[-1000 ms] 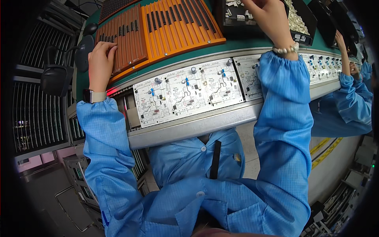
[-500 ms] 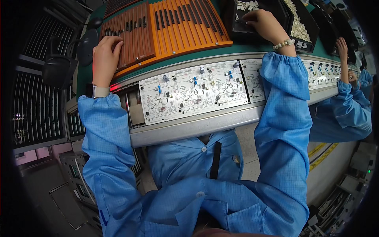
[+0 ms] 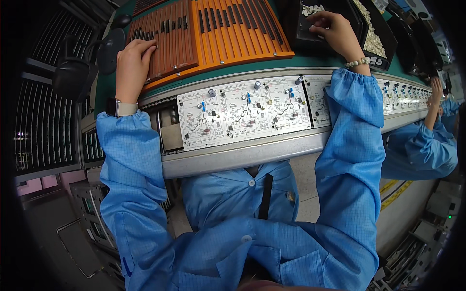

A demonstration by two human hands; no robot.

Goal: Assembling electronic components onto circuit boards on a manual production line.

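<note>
My left hand is at the left side of a brown slotted tray, its thumb and forefinger drawn together over the slots. Rows of small black components stand in those slots. Whatever the left fingertips pinch is too small to make out. My right hand is over a black bin, fingers curled in against the thumb. Beside those fingers lies a small heap of white parts. I cannot tell what the right fingertips hold. A white circuit board panel with blue and black components lies below, between my forearms.
An orange slotted tray adjoins the brown one. Another black bin of cream-coloured parts stands to the right. Along the front runs a metal conveyor rail, carrying more boards. A co-worker's hand is at the far right.
The whole view has shifted slightly, so trays and boards appear further right. My right fingers have curled in more. At the far right, the co-worker's hand has come lower.
</note>
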